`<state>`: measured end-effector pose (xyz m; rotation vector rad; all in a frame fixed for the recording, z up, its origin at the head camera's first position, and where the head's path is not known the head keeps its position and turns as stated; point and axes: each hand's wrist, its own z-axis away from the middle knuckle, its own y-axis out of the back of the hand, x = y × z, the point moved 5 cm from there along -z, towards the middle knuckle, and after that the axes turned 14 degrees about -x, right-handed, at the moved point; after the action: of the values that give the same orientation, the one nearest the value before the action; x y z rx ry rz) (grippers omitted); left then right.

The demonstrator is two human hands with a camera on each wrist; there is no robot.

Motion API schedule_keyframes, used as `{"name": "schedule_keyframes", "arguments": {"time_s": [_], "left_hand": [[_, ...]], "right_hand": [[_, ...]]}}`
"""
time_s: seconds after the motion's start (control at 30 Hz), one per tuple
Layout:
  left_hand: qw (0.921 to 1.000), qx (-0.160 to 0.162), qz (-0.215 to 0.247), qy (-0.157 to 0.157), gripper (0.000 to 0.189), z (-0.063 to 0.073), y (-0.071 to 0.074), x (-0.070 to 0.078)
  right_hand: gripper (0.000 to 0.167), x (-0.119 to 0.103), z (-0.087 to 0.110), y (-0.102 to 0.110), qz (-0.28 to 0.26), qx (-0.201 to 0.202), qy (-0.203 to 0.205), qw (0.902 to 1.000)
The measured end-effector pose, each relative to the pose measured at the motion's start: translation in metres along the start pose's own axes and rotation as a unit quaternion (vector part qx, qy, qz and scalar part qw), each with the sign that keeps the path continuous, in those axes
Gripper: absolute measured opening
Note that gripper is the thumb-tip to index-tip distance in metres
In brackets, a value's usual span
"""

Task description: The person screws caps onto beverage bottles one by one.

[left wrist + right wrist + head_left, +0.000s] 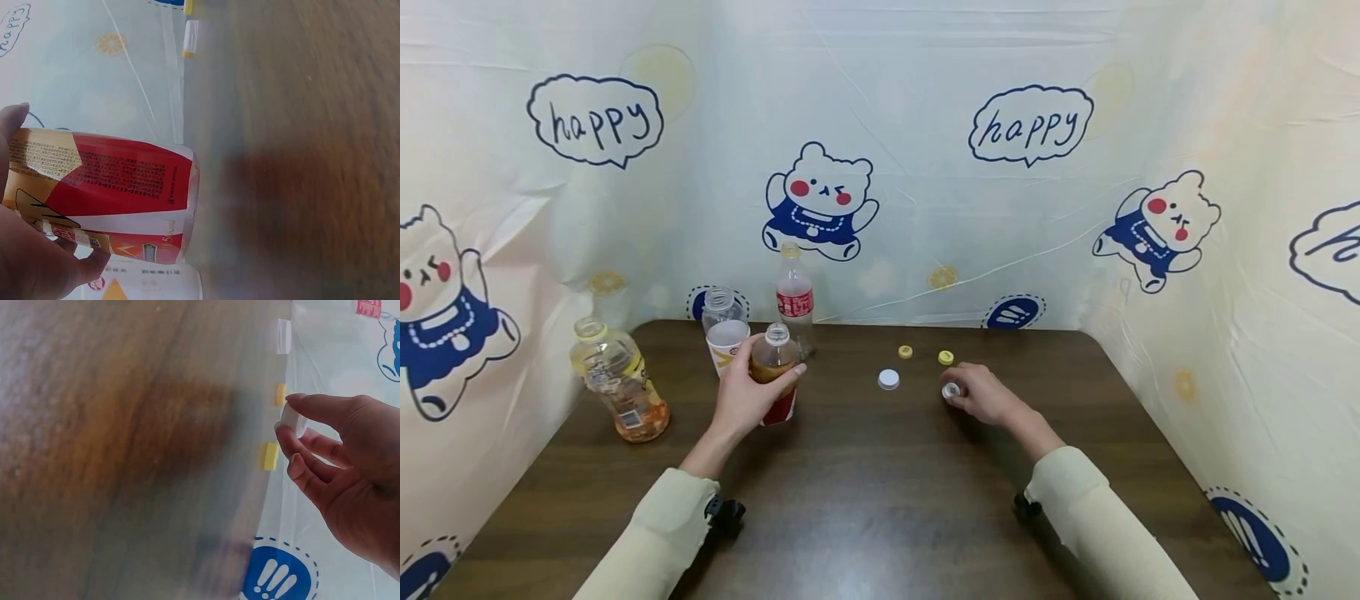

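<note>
Head view: just left of the frame's centre, the left hand (751,392) grasps the amber bottle (773,357), its thumb and fingers wrapped about the sides; the bottle stands upright. Right of centre, the right hand (983,393) pinches the held cap (951,390) between thumb and fingers. Near that hand, the white cap (888,379), the orange cap (906,352) and the yellow cap (946,357) lie on the table (857,500). Behind the amber bottle are the tall bottle (795,304), with a red label, and the white-labelled bottle (727,340), left of it. Farther left in the frame is the yellow-labelled bottle (625,387). Bears and "happy" bubbles are printed on the backdrop (917,225).

Left wrist view: the amber bottle lies sideways across the left of the frame, its red and gold label in sight, the left hand's fingers curled round it from the left edge. Part of the white-labelled bottle shows below it.

Right wrist view: right of centre, thumb and fingertips pinch the held cap. The yellow cap appears just below it, the orange cap just above, the white cap higher up.
</note>
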<state>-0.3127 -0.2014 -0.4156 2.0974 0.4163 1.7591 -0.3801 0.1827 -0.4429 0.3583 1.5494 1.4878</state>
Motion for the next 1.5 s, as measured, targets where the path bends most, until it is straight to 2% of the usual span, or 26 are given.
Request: {"name": "schedule_keyframes", "arguments": {"time_s": [0.27, 0.53, 0.73, 0.87, 1.2, 1.5], "left_hand": [[0.9996, -0.007, 0.0, -0.028, 0.082, -0.002, -0.013, 0.01], [0.9988, -0.027, -0.02, -0.036, 0.074, -0.007, -0.028, 0.016], [0.9975, -0.015, -0.031, -0.062, 0.065, -0.008, -0.035, 0.021], [0.9965, -0.024, -0.044, -0.067, 0.068, -0.008, -0.04, 0.023], [0.9943, -0.039, -0.049, -0.086, 0.068, -0.005, -0.051, 0.034], [0.9928, -0.062, -0.043, -0.094, 0.068, -0.008, -0.063, 0.039]], "right_hand": [[0.024, -0.008, 0.004, 0.007, 0.011, 0.023, 0.035, 0.9991], [0.023, -0.013, 0.006, 0.009, 0.003, 0.027, 0.027, 0.9993], [0.023, -0.016, 0.009, 0.01, -0.01, 0.038, 0.031, 0.9988], [0.022, -0.019, 0.012, 0.014, -0.011, 0.055, 0.039, 0.9977], [0.027, -0.026, 0.016, 0.026, -0.06, 0.078, 0.04, 0.9943], [0.027, -0.038, 0.019, 0.037, -0.084, 0.098, 0.073, 0.9889]]}}
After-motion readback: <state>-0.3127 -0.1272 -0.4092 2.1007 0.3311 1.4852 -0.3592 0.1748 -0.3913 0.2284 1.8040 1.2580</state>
